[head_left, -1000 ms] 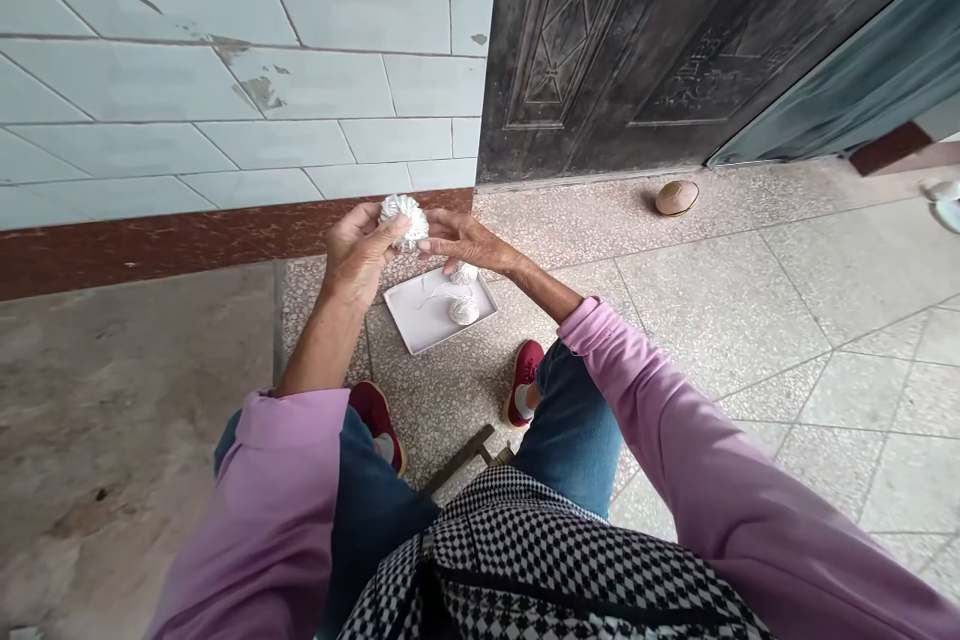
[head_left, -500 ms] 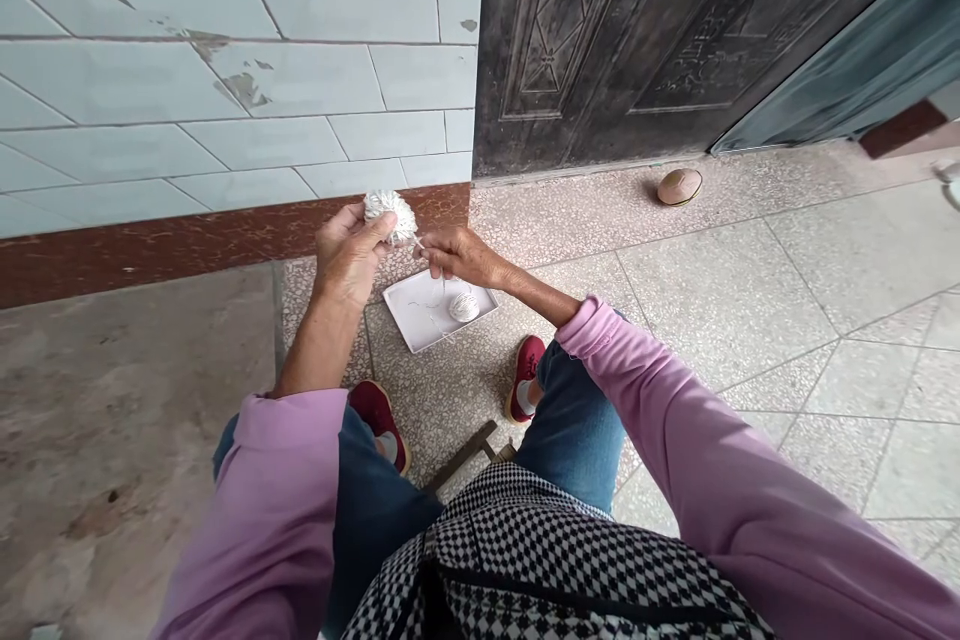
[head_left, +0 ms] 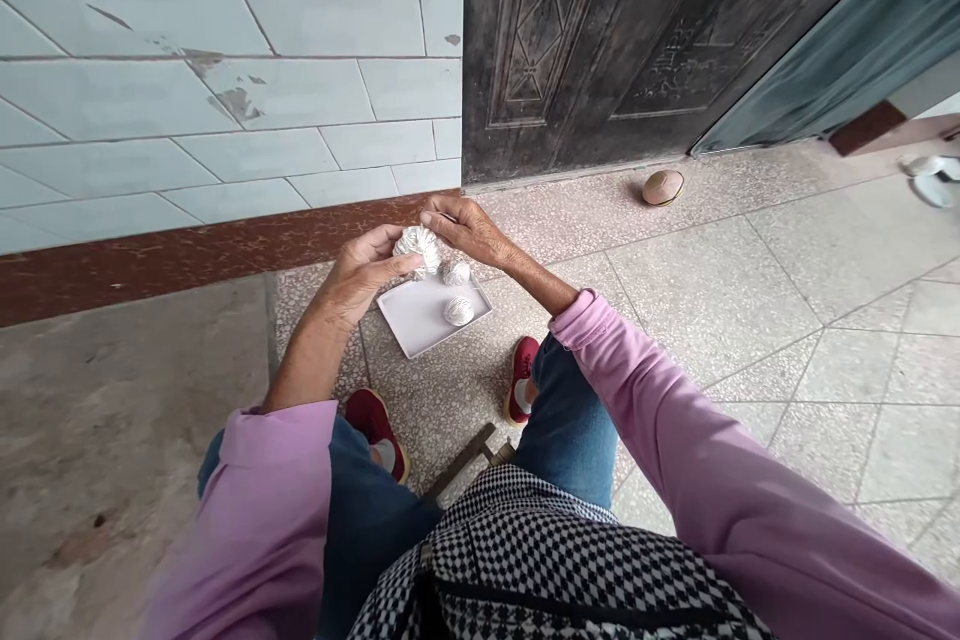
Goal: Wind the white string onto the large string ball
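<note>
A fluffy bundle of white yarn [head_left: 417, 246] is held between the thumb and fingers of my left hand [head_left: 360, 275], above the far edge of a tray. My right hand [head_left: 466, 228] is closed in a pinch at the top right of the bundle, on a bit of its yarn; the fingertips partly hide the exact spot. Below the hands is a shallow white tray [head_left: 409, 322] on the floor. One ball of white yarn [head_left: 458, 311] lies in it, and a second white ball [head_left: 455, 273] shows at its far edge, close under my right hand.
A tiled wall [head_left: 247, 90] with a brown base strip rises ahead on the left, a dark carved door [head_left: 570, 50] on the right. A rounded pinkish object [head_left: 663, 187] lies by the doorway. My red shoes [head_left: 373, 425] stand on either side of the floor before the tray.
My right hand has gone from the bundle's lower right, where it held a strand, up to its top. The bundle has moved lower and right, and a second white ball now shows.
</note>
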`<state>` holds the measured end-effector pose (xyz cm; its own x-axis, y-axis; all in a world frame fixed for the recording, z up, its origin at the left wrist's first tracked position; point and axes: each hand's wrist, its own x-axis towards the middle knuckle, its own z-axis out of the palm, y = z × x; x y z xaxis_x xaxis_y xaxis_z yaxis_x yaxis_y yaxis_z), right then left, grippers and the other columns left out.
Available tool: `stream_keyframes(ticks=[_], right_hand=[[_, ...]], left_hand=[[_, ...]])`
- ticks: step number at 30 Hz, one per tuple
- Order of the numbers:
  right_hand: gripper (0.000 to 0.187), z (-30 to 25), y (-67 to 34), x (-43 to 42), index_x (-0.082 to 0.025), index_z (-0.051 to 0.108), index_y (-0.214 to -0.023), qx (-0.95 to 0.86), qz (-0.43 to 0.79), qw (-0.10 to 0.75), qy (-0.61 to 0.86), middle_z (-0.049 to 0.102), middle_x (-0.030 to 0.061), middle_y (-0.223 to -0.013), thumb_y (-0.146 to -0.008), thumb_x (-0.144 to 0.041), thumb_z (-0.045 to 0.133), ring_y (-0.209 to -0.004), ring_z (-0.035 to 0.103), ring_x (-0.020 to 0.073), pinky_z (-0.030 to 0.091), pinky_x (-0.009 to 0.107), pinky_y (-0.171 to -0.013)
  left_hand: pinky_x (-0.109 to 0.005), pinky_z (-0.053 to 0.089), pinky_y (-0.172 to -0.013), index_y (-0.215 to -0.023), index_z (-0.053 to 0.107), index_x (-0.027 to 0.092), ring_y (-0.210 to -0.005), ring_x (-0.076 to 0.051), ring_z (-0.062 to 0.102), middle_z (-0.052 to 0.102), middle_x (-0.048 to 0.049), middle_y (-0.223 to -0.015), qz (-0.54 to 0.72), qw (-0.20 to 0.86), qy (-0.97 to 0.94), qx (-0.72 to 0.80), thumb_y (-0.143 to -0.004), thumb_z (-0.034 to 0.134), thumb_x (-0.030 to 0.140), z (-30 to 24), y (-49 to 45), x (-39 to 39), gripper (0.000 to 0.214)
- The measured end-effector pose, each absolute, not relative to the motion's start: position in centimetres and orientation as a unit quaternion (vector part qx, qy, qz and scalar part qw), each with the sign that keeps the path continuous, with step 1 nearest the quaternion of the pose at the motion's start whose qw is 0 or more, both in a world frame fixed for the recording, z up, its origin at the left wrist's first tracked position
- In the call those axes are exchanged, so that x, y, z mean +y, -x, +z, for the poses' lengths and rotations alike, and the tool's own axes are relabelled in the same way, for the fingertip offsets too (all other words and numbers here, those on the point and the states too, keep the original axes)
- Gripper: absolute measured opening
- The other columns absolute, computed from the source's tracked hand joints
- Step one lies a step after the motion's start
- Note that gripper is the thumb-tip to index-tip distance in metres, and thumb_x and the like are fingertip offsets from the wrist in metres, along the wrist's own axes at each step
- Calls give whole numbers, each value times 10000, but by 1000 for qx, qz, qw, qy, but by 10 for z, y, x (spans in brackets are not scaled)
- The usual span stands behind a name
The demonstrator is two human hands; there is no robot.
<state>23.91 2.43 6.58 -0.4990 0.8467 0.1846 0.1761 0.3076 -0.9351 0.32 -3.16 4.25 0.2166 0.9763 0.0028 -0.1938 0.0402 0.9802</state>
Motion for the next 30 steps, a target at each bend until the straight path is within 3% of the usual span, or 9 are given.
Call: stream_keyframes(ticks=[4,10,15,19,25,27,30], right_hand=[[625,57,-227,26,-265,532,-910,-686,521,341,377,446,-71,-739,-1388,-628,708,-756,436,148,361,301,-699],[670,51,-222,29,-266,506,-908,-677,522,368,366,463,-68,-758,-1332,-697,796,-739,417,150,362,263,-668],[449,48,-229,30,-248,545,-931,-713,469,349,387,535,-40,-815,-1364,-247,664,-836,489,163,409,278,-768],[399,42,-224,24,-223,578,-911,-767,430,278,386,625,-14,-884,-1282,-83,620,-899,583,179,444,309,-893],[360,44,-215,-3,-199,653,-940,-831,407,177,334,716,26,-953,-1270,-55,669,-938,640,206,455,330,-938],[330,51,-219,-7,-190,702,-991,-832,419,188,311,757,38,-994,-1295,-65,668,-967,666,205,476,331,-959],[320,62,-228,1,-180,739,-1025,-808,431,248,315,761,34,-999,-1336,-121,690,-964,662,189,482,319,-940]], left_hand=[[-338,716,-737,-1092,907,234,-867,-256,830,910,-108,-1065,514,612,-465,381,-683,1255,412,44,-3,-30,566],[-472,777,-977,-1219,884,221,-1118,-358,884,887,-141,-1133,523,602,-462,387,-703,1213,421,47,-10,-30,643],[-462,761,-979,-1258,899,213,-1161,-357,865,891,-158,-1212,531,595,-461,390,-715,1183,458,47,-12,-30,660],[-420,748,-925,-1213,900,224,-1136,-335,854,887,-138,-1205,545,589,-443,399,-692,1186,467,44,-7,-26,642],[-311,679,-765,-1058,870,235,-974,-260,817,886,-80,-1089,577,518,-425,467,-579,1231,435,39,2,-15,633],[-304,666,-765,-1041,871,230,-946,-252,810,871,-50,-1035,561,471,-452,509,-560,1249,417,38,4,-13,639],[-353,691,-831,-1048,893,217,-964,-280,820,862,-58,-1012,516,450,-516,516,-636,1255,546,38,3,-17,639]])
